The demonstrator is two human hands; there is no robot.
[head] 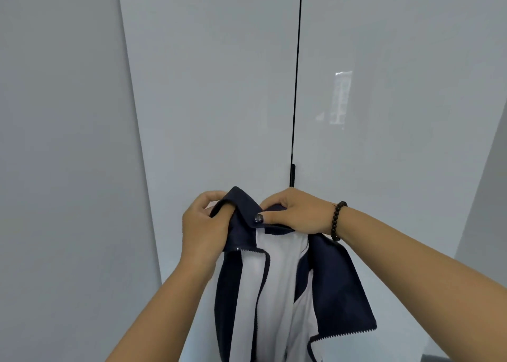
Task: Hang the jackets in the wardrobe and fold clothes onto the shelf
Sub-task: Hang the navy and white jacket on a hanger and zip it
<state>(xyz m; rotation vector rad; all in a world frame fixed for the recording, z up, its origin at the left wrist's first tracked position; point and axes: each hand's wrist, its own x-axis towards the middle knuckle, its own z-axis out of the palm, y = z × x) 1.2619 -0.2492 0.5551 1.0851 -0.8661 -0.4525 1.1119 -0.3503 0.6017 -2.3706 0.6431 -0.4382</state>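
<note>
A navy and white zip jacket (277,284) hangs from both my hands in front of shut wardrobe doors (214,100). My left hand (204,225) grips the left side of the navy collar, fingers curled round its edge. My right hand (295,214), with a dark bead bracelet on the wrist, pinches the collar's right side, thumb on top. The jacket is open down the front, its zip teeth showing, and its lower part runs out of view.
The pale grey wardrobe doors meet at a dark vertical gap (296,87) with a short black handle (292,175) just above my right hand. A grey wall (60,142) stands to the left, and another panel edge (488,197) at the right.
</note>
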